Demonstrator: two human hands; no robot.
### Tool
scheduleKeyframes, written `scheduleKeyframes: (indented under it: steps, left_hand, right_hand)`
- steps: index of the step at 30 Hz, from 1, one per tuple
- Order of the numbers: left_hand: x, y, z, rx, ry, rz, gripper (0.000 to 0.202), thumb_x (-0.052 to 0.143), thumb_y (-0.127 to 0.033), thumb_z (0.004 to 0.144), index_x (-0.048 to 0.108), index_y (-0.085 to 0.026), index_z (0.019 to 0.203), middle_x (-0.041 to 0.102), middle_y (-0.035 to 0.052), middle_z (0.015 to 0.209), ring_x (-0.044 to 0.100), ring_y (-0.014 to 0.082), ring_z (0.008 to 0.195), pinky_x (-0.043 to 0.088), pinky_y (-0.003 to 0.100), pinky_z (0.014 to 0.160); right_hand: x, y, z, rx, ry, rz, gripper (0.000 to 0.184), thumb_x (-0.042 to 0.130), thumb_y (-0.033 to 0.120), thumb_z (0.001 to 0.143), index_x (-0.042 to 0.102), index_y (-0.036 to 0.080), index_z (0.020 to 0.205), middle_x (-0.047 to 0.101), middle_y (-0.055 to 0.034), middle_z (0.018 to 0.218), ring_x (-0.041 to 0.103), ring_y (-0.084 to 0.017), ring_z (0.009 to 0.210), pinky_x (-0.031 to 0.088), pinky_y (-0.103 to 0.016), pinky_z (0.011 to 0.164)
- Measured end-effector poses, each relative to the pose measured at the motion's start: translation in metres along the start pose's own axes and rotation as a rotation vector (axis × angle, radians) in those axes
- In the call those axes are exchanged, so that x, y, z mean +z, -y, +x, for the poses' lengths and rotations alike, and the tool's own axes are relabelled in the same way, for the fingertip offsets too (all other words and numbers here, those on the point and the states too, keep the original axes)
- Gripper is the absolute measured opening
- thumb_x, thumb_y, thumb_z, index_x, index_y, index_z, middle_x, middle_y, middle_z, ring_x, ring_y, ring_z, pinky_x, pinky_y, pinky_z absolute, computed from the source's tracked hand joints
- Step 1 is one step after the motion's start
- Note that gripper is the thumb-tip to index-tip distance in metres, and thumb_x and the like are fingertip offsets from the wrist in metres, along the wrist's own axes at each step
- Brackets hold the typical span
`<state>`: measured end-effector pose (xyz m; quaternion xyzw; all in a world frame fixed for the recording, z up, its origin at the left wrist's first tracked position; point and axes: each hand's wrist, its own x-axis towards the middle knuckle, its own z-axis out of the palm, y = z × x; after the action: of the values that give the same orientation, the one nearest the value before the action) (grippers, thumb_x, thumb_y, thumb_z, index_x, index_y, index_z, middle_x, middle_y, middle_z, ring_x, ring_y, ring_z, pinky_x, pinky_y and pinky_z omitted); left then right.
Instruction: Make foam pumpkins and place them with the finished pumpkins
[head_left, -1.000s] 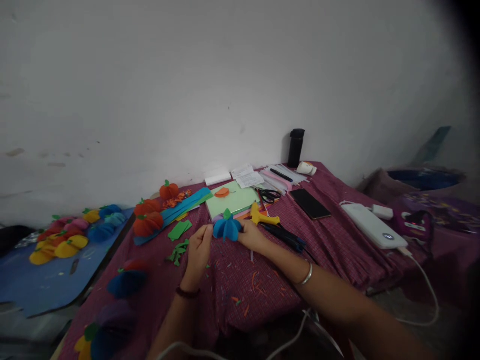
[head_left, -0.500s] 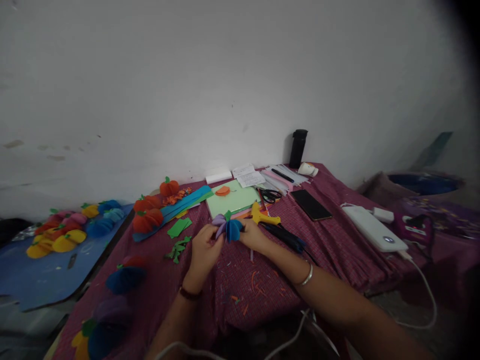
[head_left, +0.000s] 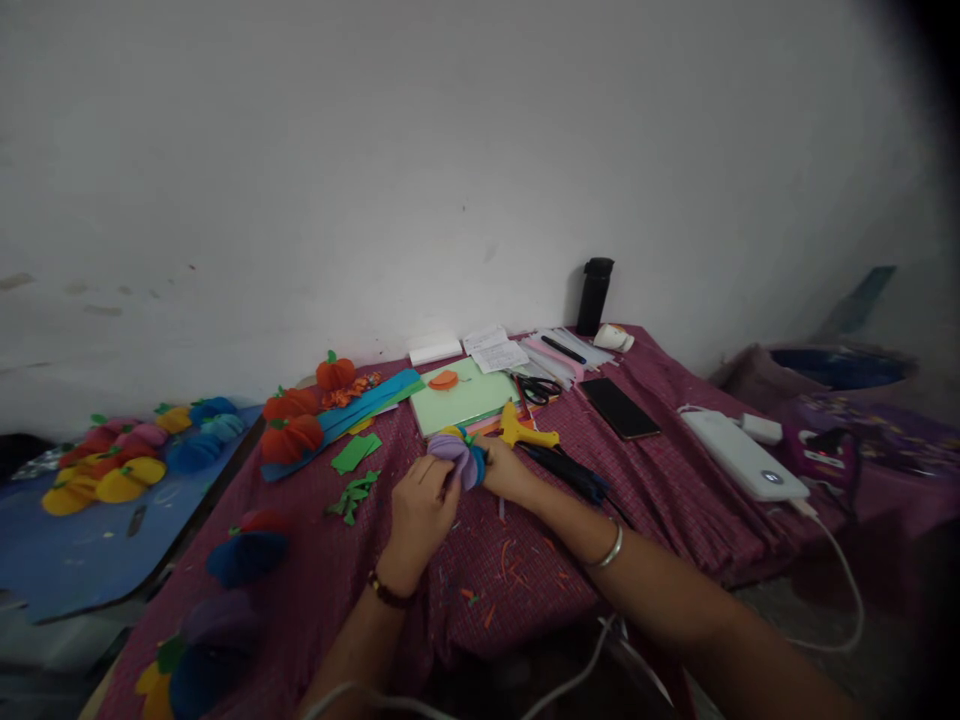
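A small paper pumpkin (head_left: 468, 467) with lilac, blue and some yellow petals is just below the centre of the frame, held between both hands. The left hand (head_left: 421, 502) has its fingers together on the lilac petals; the right hand (head_left: 507, 470) seems clamped on the blue side, though its fingertips are partly hidden. A bit of green shows at the top, so this piece looks largely put together.

Just above the right hand lies a yellow glue gun (head_left: 528, 430). Left of centre, green slips (head_left: 356, 453), green scraps (head_left: 352, 496) and blue strips (head_left: 375, 402) look unused, material left over for now. Beside the strips sit orange pumpkins (head_left: 292, 440), and at the far left, yellow pumpkins (head_left: 131, 480) on a blue board (head_left: 52, 565); all these appear done.
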<state>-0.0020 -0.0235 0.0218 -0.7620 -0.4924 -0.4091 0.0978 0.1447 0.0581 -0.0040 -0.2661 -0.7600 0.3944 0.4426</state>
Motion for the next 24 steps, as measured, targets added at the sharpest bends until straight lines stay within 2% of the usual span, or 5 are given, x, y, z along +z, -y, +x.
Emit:
scheduleKeyframes:
  steps: [5, 10, 14, 17, 24]
  left_hand:
    - [-0.003, -0.003, 0.002, -0.125, 0.071, -0.015, 0.015, 0.047, -0.022, 0.092, 0.061, -0.018, 0.095, 0.069, 0.0065, 0.089, 0.065, 0.0176, 0.080, 0.047, 0.027, 0.072]
    - [-0.003, -0.002, 0.004, -0.127, 0.111, 0.064, 0.023, 0.041, -0.021, 0.094, 0.060, -0.017, 0.081, 0.066, 0.0048, 0.076, 0.060, 0.0155, 0.066, 0.040, 0.026, 0.061]
    - [-0.002, 0.000, 0.004, -0.138, 0.116, 0.057, 0.026, 0.041, -0.022, 0.093, 0.057, -0.017, 0.072, 0.060, 0.0020, 0.067, 0.055, 0.0139, 0.060, 0.035, 0.026, 0.059]
    - [-0.003, 0.004, 0.005, -0.210, 0.110, 0.023, 0.026, 0.041, -0.023, 0.092, 0.056, -0.018, 0.071, 0.058, 0.0010, 0.064, 0.052, 0.0135, 0.059, 0.034, 0.026, 0.057]
    - [0.002, 0.014, 0.007, -0.344, 0.111, -0.197, 0.012, 0.050, -0.014, 0.079, 0.061, -0.018, 0.079, 0.063, 0.0012, 0.077, 0.056, 0.0142, 0.070, 0.039, 0.024, 0.062]
  right_hand:
    - [-0.003, 0.005, -0.002, -0.122, 0.028, -0.293, 0.012, 0.054, 0.006, 0.067, 0.051, 0.017, 0.064, 0.054, 0.0013, 0.066, 0.050, -0.012, 0.063, 0.034, -0.021, 0.059]
    - [-0.002, 0.010, -0.004, -0.179, 0.101, -0.407, 0.013, 0.054, 0.004, 0.069, 0.056, 0.017, 0.072, 0.058, -0.0014, 0.073, 0.055, -0.015, 0.072, 0.038, -0.022, 0.065]
    - [-0.001, 0.013, -0.004, -0.163, 0.110, -0.432, 0.012, 0.055, 0.004, 0.072, 0.056, 0.017, 0.072, 0.058, -0.0012, 0.074, 0.053, -0.014, 0.070, 0.036, -0.022, 0.063]
    - [-0.002, 0.016, -0.003, -0.137, 0.084, -0.419, 0.013, 0.053, 0.006, 0.074, 0.054, 0.017, 0.068, 0.055, 0.0008, 0.068, 0.050, -0.013, 0.066, 0.034, -0.021, 0.061]
    - [-0.006, 0.019, 0.000, -0.105, -0.006, -0.357, 0.015, 0.053, 0.009, 0.077, 0.052, 0.017, 0.065, 0.050, 0.0030, 0.063, 0.046, -0.011, 0.061, 0.030, -0.022, 0.058]
